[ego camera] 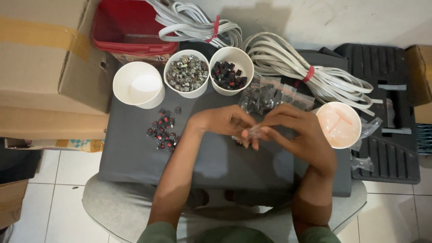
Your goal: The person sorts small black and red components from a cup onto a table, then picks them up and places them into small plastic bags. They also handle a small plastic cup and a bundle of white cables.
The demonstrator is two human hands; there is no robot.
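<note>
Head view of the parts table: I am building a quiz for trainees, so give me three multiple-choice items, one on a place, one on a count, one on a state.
1. Where does the loose pile of black-and-red parts lie?
A. on the grey board, left of the hands
B. in the red bin
C. on the floor tiles

2. How many white cups stand in the back row?
A. one
B. three
C. five

3. The leftmost white cup is:
A. full of metal parts
B. tipped over
C. empty

Answers: 1 A, the pile sits on the grey board beside the left hand. 2 B, three stand side by side. 3 C, only its bare white bottom shows.
</note>
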